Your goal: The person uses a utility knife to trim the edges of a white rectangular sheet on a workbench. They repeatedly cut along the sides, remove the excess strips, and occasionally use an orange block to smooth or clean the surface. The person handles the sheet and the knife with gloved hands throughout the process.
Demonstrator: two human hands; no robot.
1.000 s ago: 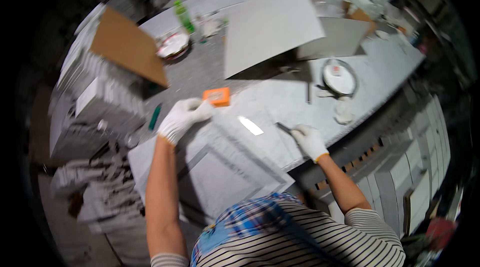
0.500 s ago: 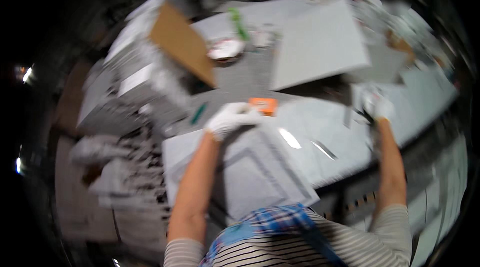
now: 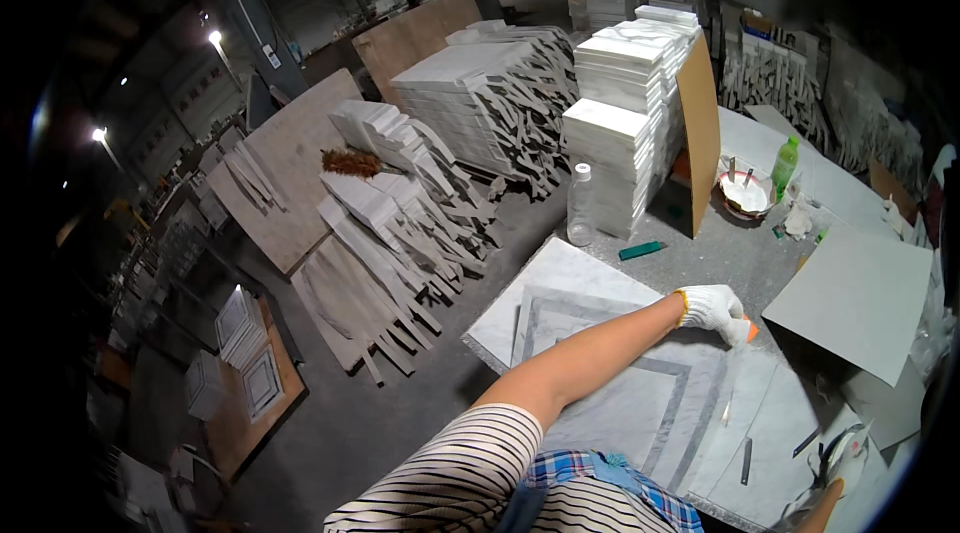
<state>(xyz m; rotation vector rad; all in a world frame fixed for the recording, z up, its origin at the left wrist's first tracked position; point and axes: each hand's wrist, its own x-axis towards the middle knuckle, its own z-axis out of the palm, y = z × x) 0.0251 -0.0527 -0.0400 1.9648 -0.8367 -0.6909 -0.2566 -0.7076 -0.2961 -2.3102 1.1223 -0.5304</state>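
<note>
My left hand [image 3: 712, 313], in a white knit glove with a yellow cuff, is closed on a small orange box [image 3: 752, 331], mostly hidden by its fingers. Below that arm lies a white marble panel with a grey inlaid border [image 3: 660, 413], set over another pale slab [image 3: 540, 278]. At the lower right, my gloved right hand [image 3: 850, 460] is bent around something dark and thin that I cannot make out. Close to it on the white surface are a flat metal strip [image 3: 747, 461] and a dark strip [image 3: 806, 442]. A green-handled cutter [image 3: 642, 250] rests beyond the panel.
A clear bottle [image 3: 580, 208] stands by tall tile stacks [image 3: 620, 148] and a brown board [image 3: 699, 133]. Farther right are a bowl of white paste [image 3: 747, 195], a green bottle [image 3: 786, 168] and a raised pale board [image 3: 860, 298]. Strapped tile stacks [image 3: 480, 93] fill the floor at left.
The view has swung left and sharpened, showing more of the floor. My left hand has come to cover more of the orange box. My right hand now sits near the picture's lower right edge.
</note>
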